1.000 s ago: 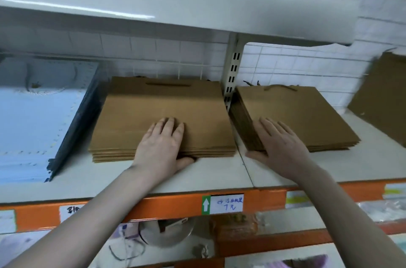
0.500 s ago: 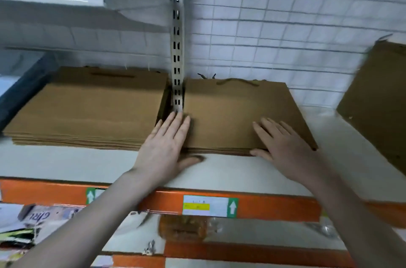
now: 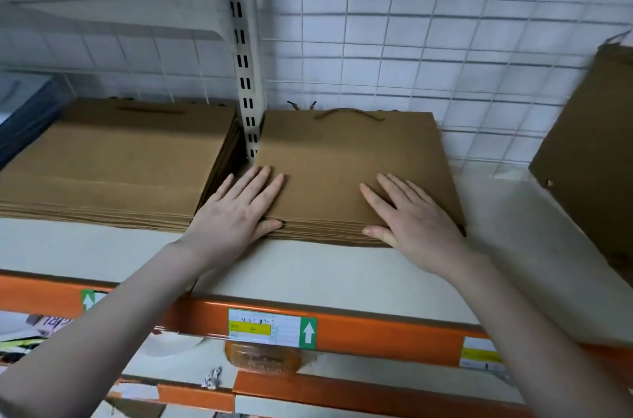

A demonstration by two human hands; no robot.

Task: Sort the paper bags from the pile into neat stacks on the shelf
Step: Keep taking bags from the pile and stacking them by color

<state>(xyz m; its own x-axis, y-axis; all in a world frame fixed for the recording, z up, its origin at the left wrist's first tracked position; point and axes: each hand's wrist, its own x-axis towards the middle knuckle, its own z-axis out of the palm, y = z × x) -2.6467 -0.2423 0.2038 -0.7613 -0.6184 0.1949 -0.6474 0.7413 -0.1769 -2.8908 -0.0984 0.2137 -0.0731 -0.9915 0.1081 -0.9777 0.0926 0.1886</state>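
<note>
Both hands are down flat on the right-hand stack of paper bags [image 3: 346,157], the one lying directly under the palms on the white shelf [image 3: 342,267]. The left hand [image 3: 236,208] covers the near left corner, fingers straight and spread over the top bag, thumb tucked against the front edge of the layers. The right hand [image 3: 411,219] mirrors it at the near right side, fingers extended and lying on the top sheet, thumb pressed to the stack's front edge; neither hand curls round anything. Beyond the fingertips, a twisted cord handle [image 3: 346,113] lies at the far edge of the top bag. Just outside the left hand sits a second, wider stack of brown bags [image 3: 113,167], flat on the same shelf and separated from the first by the slotted upright post [image 3: 245,68] rising between them. Well off past the right hand, another brown bag [image 3: 592,157] leans upright at the frame edge; it may be several bags, too cropped to say. Behind everything stands a white wire grid [image 3: 428,23]. Below the wrists runs the orange shelf beam [image 3: 376,325] carrying a label with a green arrow [image 3: 272,328], its handwriting too small to read. Beyond the left-hand stack, a dark-edged blue item [image 3: 24,109] is only partly visible.
</note>
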